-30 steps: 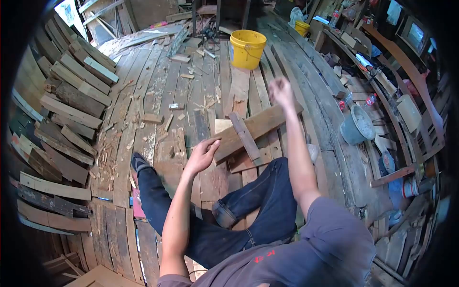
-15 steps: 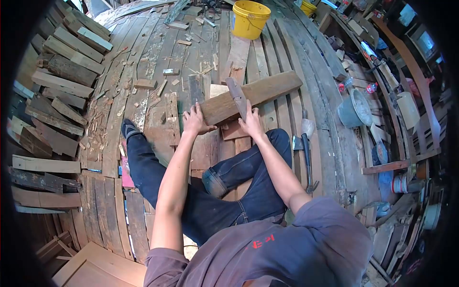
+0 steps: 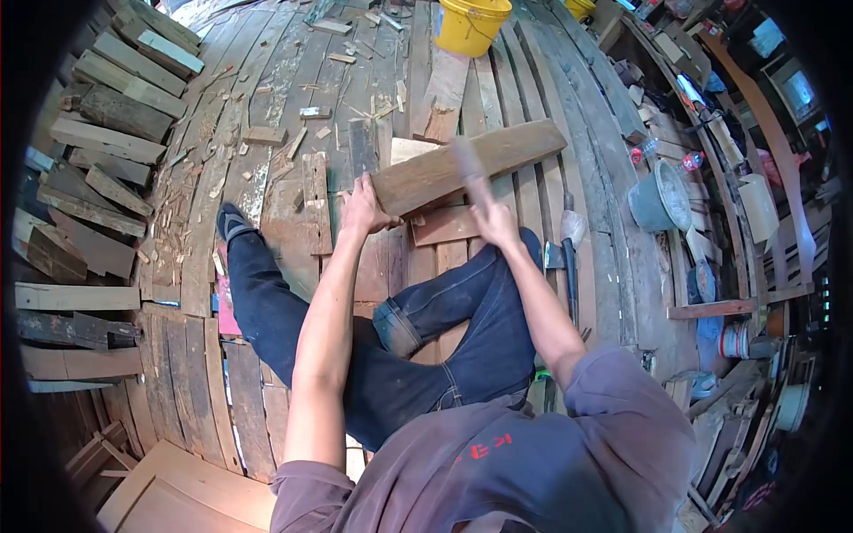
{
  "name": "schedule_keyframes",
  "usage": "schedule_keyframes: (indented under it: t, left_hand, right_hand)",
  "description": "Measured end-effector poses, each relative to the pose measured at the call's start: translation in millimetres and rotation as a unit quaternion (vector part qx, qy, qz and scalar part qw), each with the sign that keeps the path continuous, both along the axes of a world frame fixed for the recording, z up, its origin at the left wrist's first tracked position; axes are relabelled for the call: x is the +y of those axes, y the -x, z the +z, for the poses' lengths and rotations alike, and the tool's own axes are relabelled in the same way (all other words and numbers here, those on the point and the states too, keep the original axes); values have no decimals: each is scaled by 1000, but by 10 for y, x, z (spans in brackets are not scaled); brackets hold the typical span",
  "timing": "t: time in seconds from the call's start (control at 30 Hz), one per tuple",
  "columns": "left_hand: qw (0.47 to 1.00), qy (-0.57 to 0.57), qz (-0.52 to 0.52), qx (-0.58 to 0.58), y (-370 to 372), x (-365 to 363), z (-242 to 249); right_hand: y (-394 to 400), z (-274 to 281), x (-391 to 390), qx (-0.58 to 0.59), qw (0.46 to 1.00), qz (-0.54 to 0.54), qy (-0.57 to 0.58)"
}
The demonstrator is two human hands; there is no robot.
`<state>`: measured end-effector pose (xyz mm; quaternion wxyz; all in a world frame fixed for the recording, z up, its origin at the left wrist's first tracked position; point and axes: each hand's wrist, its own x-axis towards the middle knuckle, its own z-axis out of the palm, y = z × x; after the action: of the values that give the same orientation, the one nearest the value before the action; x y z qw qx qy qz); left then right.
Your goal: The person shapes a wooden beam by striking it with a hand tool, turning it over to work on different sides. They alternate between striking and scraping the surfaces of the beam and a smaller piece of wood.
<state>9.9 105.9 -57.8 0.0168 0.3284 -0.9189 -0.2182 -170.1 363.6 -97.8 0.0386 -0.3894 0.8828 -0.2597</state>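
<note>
A thick wooden beam [image 3: 515, 153] lies slanted across smaller boards in front of my crossed legs. My left hand [image 3: 361, 210] is closed around the beam's near left end, thumb along its lower edge. In my right hand [image 3: 494, 218] is a short wooden stick [image 3: 467, 163], smeared by motion, its upper part overlapping the beam's middle. Under the beam, a reddish-brown wood block [image 3: 442, 226] shows between my hands. Behind it lies a pale piece of wood [image 3: 412, 149].
Long-handled tools [image 3: 569, 258] lie beside my right knee. A yellow bucket [image 3: 471, 27] stands ahead, and a grey bucket [image 3: 659, 202] sits to the right. Cut wood pieces [image 3: 107, 147] line the left side. Chips and offcuts [image 3: 265, 135] litter the plank floor.
My right hand has moved slightly right with the stick, which now blurs and sits farther along the beam. My left hand stays at the beam's end. The view has shifted slightly.
</note>
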Motion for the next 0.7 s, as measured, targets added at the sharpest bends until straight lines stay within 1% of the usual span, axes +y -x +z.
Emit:
schedule_keyframes:
  t: [0.03,0.1,0.13,0.17,0.23,0.27,0.3,0.37,0.4,0.5,0.53,0.57,0.63,0.67,0.7]
  left_hand:
    - [1000,-10,2,-6,-26,14,6]
    - [1000,-26,0,-10,19,-8,64]
    - [999,-36,-1,-13,31,-10,92]
    - [999,-33,-1,-18,41,-5,93]
    - [999,-26,1,-30,48,-4,63]
    - [999,-18,6,-36,46,7,34]
    - [999,-24,8,-34,34,22,25]
    - [999,-32,7,-31,11,23,59]
    - [999,-32,4,-38,4,31,63]
    - [999,-20,-6,-37,55,35,94]
    - [1000,-11,-9,-28,53,38,55]
    - [1000,-2,-11,-21,45,44,10]
    - [1000,1,-23,-15,91,5,-148]
    - [1000,3,-20,-15,84,-72,-213]
    - [999,26,-39,-19,74,-73,-156]
  right_hand:
    - [60,8,13,-33,995,-88,13]
    - [-39,-6,-64,-39,992,-121,9]
    - [-159,-82,-62,16,999,-44,15]
    - [-340,-92,-36,-39,999,28,18]
    - [-626,190,49,3,989,134,-56]
    - [-528,166,103,1,989,144,-36]
    - [-375,148,150,37,989,140,-16]
    - [-188,139,179,-37,998,17,43]
    - [-124,120,113,-113,990,-80,-4]
    - [-382,-13,48,5,999,20,45]
    - [-547,35,54,37,988,117,90]
    - [-660,108,104,-18,988,153,9]
    - [-707,428,125,-115,978,131,-116]
    - [-636,303,126,-75,991,98,-53]
    - [-580,179,135,-38,997,68,10]
